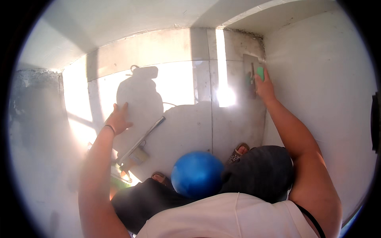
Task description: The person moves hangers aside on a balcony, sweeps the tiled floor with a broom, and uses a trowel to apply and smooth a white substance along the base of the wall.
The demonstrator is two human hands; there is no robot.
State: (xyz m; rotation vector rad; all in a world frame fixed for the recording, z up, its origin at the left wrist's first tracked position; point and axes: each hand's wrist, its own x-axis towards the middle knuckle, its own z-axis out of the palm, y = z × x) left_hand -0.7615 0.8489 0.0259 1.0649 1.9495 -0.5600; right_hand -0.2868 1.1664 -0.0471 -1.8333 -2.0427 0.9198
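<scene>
- The right hand [265,86] reaches far forward to the floor's right side, close to the right wall [317,79]; its fingers are bent around a small green block [260,73].
- Just left of the green block is a flat grey plate [248,62], long and narrow, with its long side running roughly along that wall; whether the block and plate are joined, I cannot tell.
- The left hand [119,119] is spread, fingers apart and holding nothing, out over the left part of the floor [234,123]; whether it touches the floor, I cannot tell.
- A dark band [110,127] circles the left wrist.
- A long metal tube [145,137] lies at a slant near the left hand, its upper end pointing away from the person, with a small tan block [138,156] beside its lower part.
- A shiny blue ball [197,174] sits between the person's knees, in dark trousers [260,172].
- A sandal [238,153] shows past the right knee.
- Bright sunlight falls across the far floor, broken by the person's shadow.
</scene>
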